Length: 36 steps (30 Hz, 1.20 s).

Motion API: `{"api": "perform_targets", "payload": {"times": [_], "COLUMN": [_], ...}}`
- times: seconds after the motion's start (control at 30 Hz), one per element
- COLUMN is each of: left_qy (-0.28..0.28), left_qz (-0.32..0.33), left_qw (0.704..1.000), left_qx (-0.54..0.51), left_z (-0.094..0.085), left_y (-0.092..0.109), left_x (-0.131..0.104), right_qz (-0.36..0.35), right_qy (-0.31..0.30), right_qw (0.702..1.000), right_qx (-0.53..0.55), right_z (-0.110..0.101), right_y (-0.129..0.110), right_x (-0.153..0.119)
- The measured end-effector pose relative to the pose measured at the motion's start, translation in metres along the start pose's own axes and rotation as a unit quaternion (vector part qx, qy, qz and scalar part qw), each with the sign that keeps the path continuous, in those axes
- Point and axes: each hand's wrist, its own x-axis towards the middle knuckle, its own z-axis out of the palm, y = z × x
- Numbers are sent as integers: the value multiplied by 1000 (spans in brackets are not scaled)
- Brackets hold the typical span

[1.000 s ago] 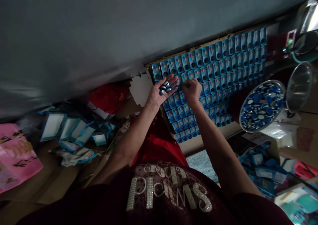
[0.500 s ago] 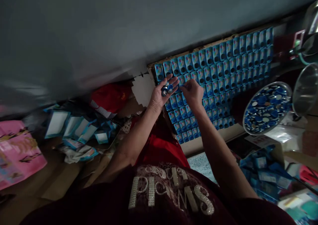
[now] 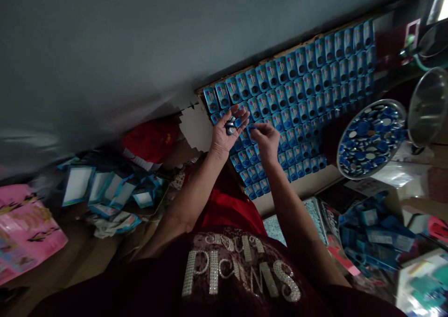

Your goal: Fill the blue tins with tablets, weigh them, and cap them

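Note:
My left hand (image 3: 221,137) is palm up with its fingers spread, cradling several small round blue-and-silver caps (image 3: 230,127). Just to its right, my right hand (image 3: 268,142) pinches a small blue disc (image 3: 252,128), probably a cap of the same kind. Both hands are above a board covered with rows of blue blister-like packs (image 3: 292,65). Packs in the far rows show dark round spots, while many in the near rows show bright blue rounds. The hands and forearms hide part of the rows.
At right stands a round metal bowl (image 3: 338,161) full of blue and silver caps, beside a clear container (image 3: 427,107). A box of blue packets (image 3: 378,235) is nearer me. Blue-edged white cards (image 3: 79,185) and a pink bag (image 3: 26,237) lie at left. A grey wall (image 3: 140,42) rises behind.
My right hand has come slightly lower and the blue disc between its fingers shows more clearly. My left hand keeps cradling the caps. The view has tilted a little.

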Motion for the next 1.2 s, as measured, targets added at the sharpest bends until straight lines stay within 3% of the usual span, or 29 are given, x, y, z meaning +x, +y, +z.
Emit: {"api": "perform_targets", "payload": {"times": [0.1, 0.17, 0.27, 0.4, 0.57, 0.67, 0.8, 0.93, 1.1, 1.2], "left_qy": [-24, -32, -38, -30, -51, -49, -5, 18, -9, -23], "left_qz": [-6, -21, -45, -62, -42, -34, -55, -70, -52, -55], "left_qw": [1000, 999, 998, 997, 997, 997, 995, 991, 988, 985], "left_qx": [5, 22, 37, 29, 33, 46, 83, 111, 147, 161], "left_z": [1, 3, 7, 9, 3, -1, -1, 3, 9, 11], "left_y": [7, 12, 17, 17, 12, 14, 11, -4, -6, 3], "left_x": [6, 10, 13, 18, 17, 15, 16, 14, 5, 6], "right_qz": [-70, -89, -55, -14, -37, -104, -210, -212, -132, -120], "right_qy": [65, 53, 15, -28, -54, -52, -79, -88, -18, 49], "right_qw": [977, 945, 897, 865, 846, 869, 921, 948, 971, 955], "right_qx": [-192, -311, -438, -501, -530, -482, -319, -220, -197, -267], "right_z": [-14, -16, -13, -9, -11, -12, -1, 11, -13, -32], "right_y": [-10, -21, -37, -53, -67, -73, -62, -30, -7, -15], "right_x": [33, 52, 72, 89, 91, 71, 29, 2, 21, 51]}}
